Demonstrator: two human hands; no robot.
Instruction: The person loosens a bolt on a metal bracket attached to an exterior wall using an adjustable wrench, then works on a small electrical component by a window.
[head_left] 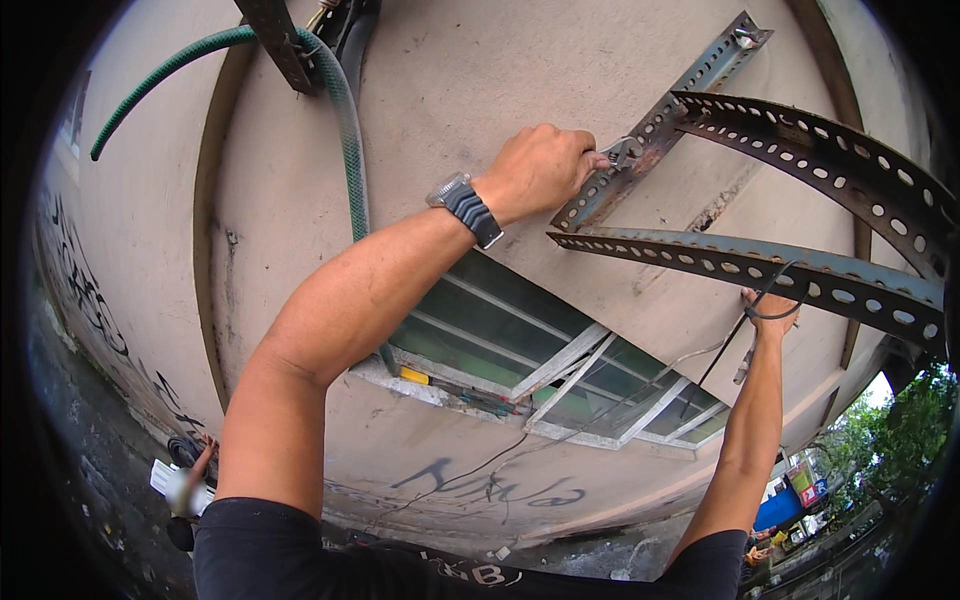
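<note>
My left hand, with a black-strapped watch on its wrist, is closed at the upright slotted steel angle on the wall. Its fingertips pinch beside a small metal fastener; what lies inside the grip is mostly hidden. To the right, my right hand is closed just under the lower slotted arm, which partly covers it. A slim grey metal tool sticks out below its fingers; its kind does not show. A black cable loops around the lower arm close to that hand.
A second rusty slotted arm runs to the right. On the left hangs a green hose. Below is a louvred window with a yellow-handled tool on its ledge. Far down on the left a person is partly visible.
</note>
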